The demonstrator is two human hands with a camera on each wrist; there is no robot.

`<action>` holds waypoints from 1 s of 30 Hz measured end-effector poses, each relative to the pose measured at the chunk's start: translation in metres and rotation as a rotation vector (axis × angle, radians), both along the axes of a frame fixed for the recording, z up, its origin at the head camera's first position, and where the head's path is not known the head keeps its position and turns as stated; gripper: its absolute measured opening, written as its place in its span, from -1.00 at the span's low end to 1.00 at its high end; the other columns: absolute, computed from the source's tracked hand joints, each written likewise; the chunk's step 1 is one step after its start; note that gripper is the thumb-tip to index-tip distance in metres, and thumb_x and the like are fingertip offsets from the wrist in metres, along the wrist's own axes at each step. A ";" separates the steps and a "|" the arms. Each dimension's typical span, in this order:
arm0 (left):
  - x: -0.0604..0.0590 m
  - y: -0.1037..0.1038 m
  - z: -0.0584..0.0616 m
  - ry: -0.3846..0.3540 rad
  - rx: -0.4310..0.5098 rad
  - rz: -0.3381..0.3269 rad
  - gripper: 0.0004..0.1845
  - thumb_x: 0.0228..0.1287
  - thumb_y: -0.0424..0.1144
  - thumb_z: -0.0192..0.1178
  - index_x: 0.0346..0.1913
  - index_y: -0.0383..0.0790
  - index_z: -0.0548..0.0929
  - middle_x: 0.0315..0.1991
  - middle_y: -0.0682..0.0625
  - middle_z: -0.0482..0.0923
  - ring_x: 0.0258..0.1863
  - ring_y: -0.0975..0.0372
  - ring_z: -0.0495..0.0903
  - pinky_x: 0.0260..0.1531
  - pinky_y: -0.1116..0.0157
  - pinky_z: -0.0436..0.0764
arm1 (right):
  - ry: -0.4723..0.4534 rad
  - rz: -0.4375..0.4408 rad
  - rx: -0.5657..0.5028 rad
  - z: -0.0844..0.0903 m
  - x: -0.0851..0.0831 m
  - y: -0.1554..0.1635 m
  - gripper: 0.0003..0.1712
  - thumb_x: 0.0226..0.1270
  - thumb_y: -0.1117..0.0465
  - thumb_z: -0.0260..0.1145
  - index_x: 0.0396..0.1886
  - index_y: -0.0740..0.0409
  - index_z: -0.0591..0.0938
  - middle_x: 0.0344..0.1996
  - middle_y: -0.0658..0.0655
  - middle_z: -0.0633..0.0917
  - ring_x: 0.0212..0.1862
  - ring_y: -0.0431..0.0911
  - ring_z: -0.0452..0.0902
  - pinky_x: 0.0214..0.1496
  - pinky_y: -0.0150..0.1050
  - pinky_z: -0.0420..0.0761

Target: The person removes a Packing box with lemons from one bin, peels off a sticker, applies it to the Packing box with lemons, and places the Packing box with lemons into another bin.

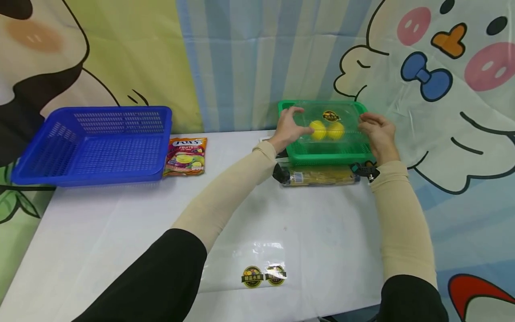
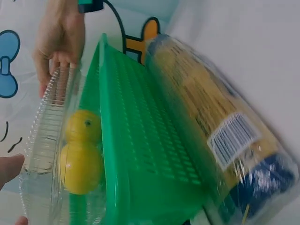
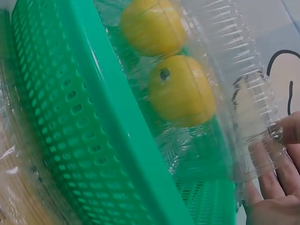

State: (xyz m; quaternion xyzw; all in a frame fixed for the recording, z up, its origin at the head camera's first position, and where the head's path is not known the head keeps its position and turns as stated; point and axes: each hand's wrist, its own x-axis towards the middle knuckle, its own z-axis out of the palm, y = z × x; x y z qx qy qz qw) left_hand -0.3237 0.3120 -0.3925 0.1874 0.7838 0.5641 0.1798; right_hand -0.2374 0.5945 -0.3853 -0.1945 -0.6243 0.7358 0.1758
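A clear plastic fruit box [image 1: 306,112] holds two round yellow fruits [image 1: 327,130] and bears a round black-and-gold sticker. It sits tilted in the opening of a green perforated basket [image 1: 330,158] near the back of the table. My left hand [image 1: 289,127] grips the box's left end, thumb and fingers spread around it; only fingertips show in the left wrist view. At the right end, my right hand [image 1: 378,134] pinches a corner of the box, with the thumb [image 3: 288,129] on one side and fingers on the other.
A long clear pack of thin tan sticks [image 1: 322,175] lies before the green basket. To the left stand a large blue basket [image 1: 116,154] and a red candy bag [image 1: 185,156]. Clear plastic with two round stickers [image 1: 252,277] lies near the front of the white table [image 1: 120,250].
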 end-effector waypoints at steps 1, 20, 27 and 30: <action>-0.001 0.000 -0.001 -0.024 -0.001 0.000 -0.18 0.29 -0.05 0.49 0.54 0.06 0.32 0.62 0.01 0.13 0.51 0.09 0.31 0.34 0.13 0.55 | 0.000 -0.004 -0.002 0.000 -0.001 0.000 -0.59 0.38 0.51 0.34 0.18 0.19 0.66 0.18 0.13 0.66 0.45 0.02 0.48 0.03 -0.47 0.69; -0.001 0.012 -0.013 0.039 -0.262 -0.173 -0.19 0.64 0.03 0.07 0.69 -0.22 -0.03 0.73 -0.09 -0.15 0.71 0.07 -0.14 0.64 0.13 0.11 | -0.095 -0.079 0.091 -0.016 -0.013 -0.001 -0.49 0.46 0.45 0.28 0.37 0.23 0.57 0.30 0.09 0.60 0.48 -0.03 0.43 0.28 -0.41 0.57; 0.002 0.012 -0.011 0.116 -0.375 -0.273 -0.30 0.57 -0.10 0.21 0.56 -0.35 0.23 0.71 -0.14 -0.05 0.68 0.02 0.01 0.58 0.14 0.28 | -0.136 -0.096 0.138 -0.028 -0.012 0.000 -0.54 0.44 0.46 0.29 0.29 0.17 0.64 0.21 0.04 0.66 0.41 -0.03 0.48 0.41 -0.28 0.53; 0.003 0.011 -0.012 0.183 -0.408 -0.300 -0.63 0.59 -0.13 0.18 0.21 -0.34 0.50 0.67 -0.21 0.07 0.64 -0.02 0.10 0.51 0.12 0.38 | -0.136 -0.108 0.144 -0.030 -0.012 -0.002 -0.59 0.43 0.48 0.29 0.19 0.10 0.69 0.15 0.01 0.67 0.36 -0.05 0.51 0.43 -0.23 0.52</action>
